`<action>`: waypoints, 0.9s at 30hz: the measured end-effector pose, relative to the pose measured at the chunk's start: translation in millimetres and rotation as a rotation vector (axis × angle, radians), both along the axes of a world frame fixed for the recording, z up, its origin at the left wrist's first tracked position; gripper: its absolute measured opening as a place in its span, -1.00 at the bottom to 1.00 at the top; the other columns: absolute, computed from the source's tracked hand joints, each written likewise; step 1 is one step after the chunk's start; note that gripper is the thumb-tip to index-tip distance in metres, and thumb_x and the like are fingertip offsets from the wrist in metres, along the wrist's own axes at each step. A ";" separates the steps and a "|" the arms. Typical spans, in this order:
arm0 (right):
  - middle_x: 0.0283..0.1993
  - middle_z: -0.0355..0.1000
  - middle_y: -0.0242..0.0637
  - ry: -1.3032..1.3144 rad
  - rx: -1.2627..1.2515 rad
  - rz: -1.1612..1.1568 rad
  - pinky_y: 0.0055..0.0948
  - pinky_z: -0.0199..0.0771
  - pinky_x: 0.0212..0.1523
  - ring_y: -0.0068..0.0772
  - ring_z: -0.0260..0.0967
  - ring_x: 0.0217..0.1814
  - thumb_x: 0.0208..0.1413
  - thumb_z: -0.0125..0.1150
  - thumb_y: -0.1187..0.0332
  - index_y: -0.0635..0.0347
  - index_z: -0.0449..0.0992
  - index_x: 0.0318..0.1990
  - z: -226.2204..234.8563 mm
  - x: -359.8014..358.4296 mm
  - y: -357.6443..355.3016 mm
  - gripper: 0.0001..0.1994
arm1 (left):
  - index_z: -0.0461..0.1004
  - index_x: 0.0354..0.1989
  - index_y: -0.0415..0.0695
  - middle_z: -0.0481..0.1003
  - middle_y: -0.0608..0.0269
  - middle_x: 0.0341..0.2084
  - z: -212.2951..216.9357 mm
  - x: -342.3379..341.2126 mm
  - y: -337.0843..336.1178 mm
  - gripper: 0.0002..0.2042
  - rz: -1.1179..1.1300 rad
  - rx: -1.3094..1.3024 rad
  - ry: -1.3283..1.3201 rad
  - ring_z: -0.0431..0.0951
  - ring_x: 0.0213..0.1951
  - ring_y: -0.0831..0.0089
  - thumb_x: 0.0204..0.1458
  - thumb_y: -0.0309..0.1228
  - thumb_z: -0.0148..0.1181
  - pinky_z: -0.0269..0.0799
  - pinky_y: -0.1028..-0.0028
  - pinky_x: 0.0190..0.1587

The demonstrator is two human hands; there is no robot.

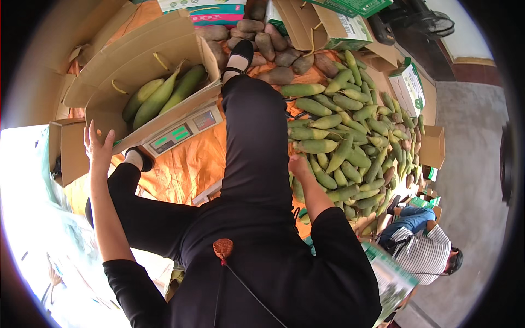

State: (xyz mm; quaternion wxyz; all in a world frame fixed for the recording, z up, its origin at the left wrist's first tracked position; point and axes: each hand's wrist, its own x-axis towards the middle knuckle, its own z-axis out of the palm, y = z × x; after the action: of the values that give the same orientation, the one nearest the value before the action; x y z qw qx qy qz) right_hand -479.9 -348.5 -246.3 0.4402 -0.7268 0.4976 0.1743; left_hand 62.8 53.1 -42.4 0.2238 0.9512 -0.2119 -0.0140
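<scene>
Several long green radishes (155, 103) lie in an open cardboard box (134, 49) at the left. The box rests on a scale (178, 134) with a lit green display. My left hand (98, 146) is at the box's near left corner, fingers spread and thumb apart, touching its edge. Beside my right knee, my right hand (299, 166) is low at the near left edge of a big pile of green radishes (350, 134). Its fingers are hidden from view, so whether it holds a radish cannot be seen.
Reddish-brown roots (265, 46) lie around my forward foot on an orange sheet (186, 177). Another cardboard box (311, 24) is at the far side. A person in a striped shirt (421, 254) sits at the right. A fan (432, 23) is at the upper right.
</scene>
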 end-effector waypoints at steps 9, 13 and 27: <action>-0.34 0.46 -0.49 0.147 0.317 -0.379 -0.46 0.28 -0.49 -0.53 0.42 -0.43 0.11 0.13 0.31 0.05 0.47 -0.20 14.1 59.4 54.8 -0.87 | 0.10 0.33 0.13 -0.09 -0.09 0.33 25.1 -12.0 36.5 -0.29 0.253 0.318 -0.125 0.25 0.19 0.16 0.00 -0.02 0.22 0.01 0.18 0.27; -0.36 0.46 -0.52 -0.493 -0.192 0.137 -0.46 0.29 -0.48 -0.56 0.41 -0.43 0.10 0.15 0.33 0.01 0.46 -0.18 -92.7 -102.2 -29.2 -0.86 | 0.12 0.32 0.13 -0.09 -0.09 0.33 -22.5 -8.1 -25.0 -0.31 0.120 0.148 -0.088 0.26 0.19 0.18 0.01 -0.02 0.20 -0.02 0.17 0.28; -0.30 0.42 -0.51 -0.822 -0.009 -0.055 -0.55 0.36 -0.42 -0.59 0.40 -0.34 0.11 0.16 0.28 0.03 0.48 -0.21 -95.4 -75.0 -46.1 -0.87 | 0.16 0.30 0.10 -0.07 -0.12 0.32 -33.3 -1.7 -36.4 -0.32 0.062 0.108 -0.111 0.32 0.15 0.20 -0.01 -0.05 0.23 0.00 0.19 0.27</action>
State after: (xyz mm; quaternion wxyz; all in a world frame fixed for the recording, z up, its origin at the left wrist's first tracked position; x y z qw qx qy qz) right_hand -554.8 -394.5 -341.7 0.6038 -0.7241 0.3001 -0.1446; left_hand 61.1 16.7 -75.7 0.1605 0.9673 -0.1932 0.0344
